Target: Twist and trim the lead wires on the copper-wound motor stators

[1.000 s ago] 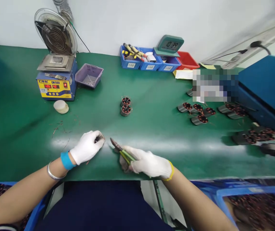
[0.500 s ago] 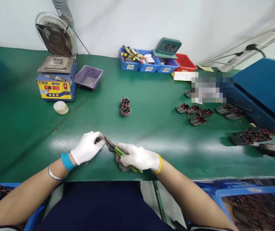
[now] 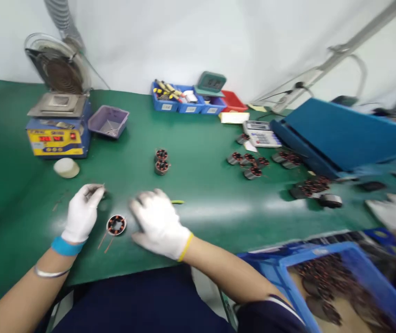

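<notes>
The green-handled pliers [image 3: 177, 201] have left the right hand [image 3: 159, 223], now spread open; the left hand [image 3: 81, 212] curls, its hold unclear.

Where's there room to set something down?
Bare patches: between the purple tray and the middle coil pair; between the right hand and the rightmost bench coils. Crowded: around the calculator, beside clustered coils and the blue panel; beside the left hand, where a coil lies.

Blurred right hand [image 3: 159, 225], pliers [image 3: 178, 201] apparently mostly hidden behind it, co-worker's hand [image 3: 394, 212] cut off
</notes>
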`<state>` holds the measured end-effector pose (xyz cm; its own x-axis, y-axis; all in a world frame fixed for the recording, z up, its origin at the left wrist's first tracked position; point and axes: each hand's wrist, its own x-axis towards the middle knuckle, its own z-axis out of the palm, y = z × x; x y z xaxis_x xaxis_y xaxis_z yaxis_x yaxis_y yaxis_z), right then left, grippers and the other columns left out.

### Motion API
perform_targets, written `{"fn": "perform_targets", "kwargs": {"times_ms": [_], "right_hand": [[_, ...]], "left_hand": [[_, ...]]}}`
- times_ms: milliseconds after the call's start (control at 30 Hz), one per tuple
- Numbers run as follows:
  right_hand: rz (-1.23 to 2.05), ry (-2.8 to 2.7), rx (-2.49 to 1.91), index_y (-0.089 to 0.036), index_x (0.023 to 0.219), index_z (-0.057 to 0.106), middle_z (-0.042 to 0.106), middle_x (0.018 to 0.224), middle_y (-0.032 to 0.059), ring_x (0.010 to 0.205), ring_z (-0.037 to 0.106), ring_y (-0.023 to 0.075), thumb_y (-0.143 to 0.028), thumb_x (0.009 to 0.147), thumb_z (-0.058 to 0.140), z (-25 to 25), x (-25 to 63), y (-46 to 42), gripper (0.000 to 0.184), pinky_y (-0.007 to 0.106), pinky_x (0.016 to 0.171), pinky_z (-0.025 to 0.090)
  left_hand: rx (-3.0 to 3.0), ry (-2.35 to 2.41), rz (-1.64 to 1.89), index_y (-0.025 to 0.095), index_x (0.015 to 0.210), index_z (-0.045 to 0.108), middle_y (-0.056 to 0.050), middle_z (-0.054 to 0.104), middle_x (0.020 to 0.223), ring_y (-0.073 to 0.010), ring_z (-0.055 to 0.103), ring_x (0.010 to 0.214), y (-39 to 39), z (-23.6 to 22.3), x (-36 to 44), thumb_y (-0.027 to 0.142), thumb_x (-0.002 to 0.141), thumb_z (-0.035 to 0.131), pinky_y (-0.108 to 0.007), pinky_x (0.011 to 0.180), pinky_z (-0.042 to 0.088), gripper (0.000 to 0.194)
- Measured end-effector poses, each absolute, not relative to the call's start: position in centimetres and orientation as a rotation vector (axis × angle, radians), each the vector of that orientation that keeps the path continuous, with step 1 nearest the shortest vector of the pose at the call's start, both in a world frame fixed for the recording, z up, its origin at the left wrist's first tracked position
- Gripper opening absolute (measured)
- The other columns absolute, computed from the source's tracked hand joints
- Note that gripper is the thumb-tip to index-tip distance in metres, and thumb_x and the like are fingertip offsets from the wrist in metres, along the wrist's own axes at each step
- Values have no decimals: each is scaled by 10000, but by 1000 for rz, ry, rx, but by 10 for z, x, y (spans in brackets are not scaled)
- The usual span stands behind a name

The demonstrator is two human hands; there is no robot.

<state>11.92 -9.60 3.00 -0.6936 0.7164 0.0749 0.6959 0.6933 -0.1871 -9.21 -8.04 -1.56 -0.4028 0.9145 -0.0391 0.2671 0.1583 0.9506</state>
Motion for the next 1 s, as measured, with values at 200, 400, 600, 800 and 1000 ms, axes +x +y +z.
{"fn": "perform_targets", "kwargs": {"times_ms": [200, 400, 600, 800, 1000], "right_hand": [[246, -2898, -825, -235, 1168, 511, 610, 1026, 24, 816, 570, 211, -420, 893, 471, 19, 80, -95, 334, 346, 627, 459], [227, -2491, -1623, -270, 1180, 563, 636, 1040, 30, 923, 607, 210, -411, 815, 555, 26, 175, -68, 392, 300, 736, 468], [-54, -1968, -2149, -95, 1315, 482, 530, 1276, 219, 1143, 517, 369, -339, 797, 573, 26, 266, -40, 580, 481, 931, 404], [387, -2482, -1508, -224, 1326, 480, 644, 1039, 90, 887, 616, 275, -624, 687, 654, 4, 190, -121, 774, 374, 756, 493], [227, -2329, -1492, -190, 1306, 499, 627, 1145, 105, 1016, 580, 247, -514, 838, 540, -8, 212, -96, 571, 353, 861, 460]], "left_hand": [[1107, 1854, 1157, 180, 924, 631, -53, 690, 941, -237, 636, 954, -80, -14, -94, 403, 692, 589, -445, 1006, 450, 325], [1116, 1810, 1094, 180, 955, 624, -83, 691, 989, -295, 629, 1021, -78, -16, -94, 510, 665, 605, -496, 1033, 425, 440], [1169, 1848, 1012, 179, 926, 628, -117, 704, 1006, -323, 634, 1017, -83, 0, -78, 576, 600, 583, -476, 951, 490, 515], [1201, 1889, 924, 192, 947, 619, -115, 699, 1050, -322, 626, 1047, -86, 6, -73, 588, 600, 563, -460, 966, 484, 530], [1251, 1911, 822, 201, 992, 624, -103, 694, 1105, -323, 623, 1074, -86, 0, -74, 581, 619, 560, -471, 979, 481, 536]]}}
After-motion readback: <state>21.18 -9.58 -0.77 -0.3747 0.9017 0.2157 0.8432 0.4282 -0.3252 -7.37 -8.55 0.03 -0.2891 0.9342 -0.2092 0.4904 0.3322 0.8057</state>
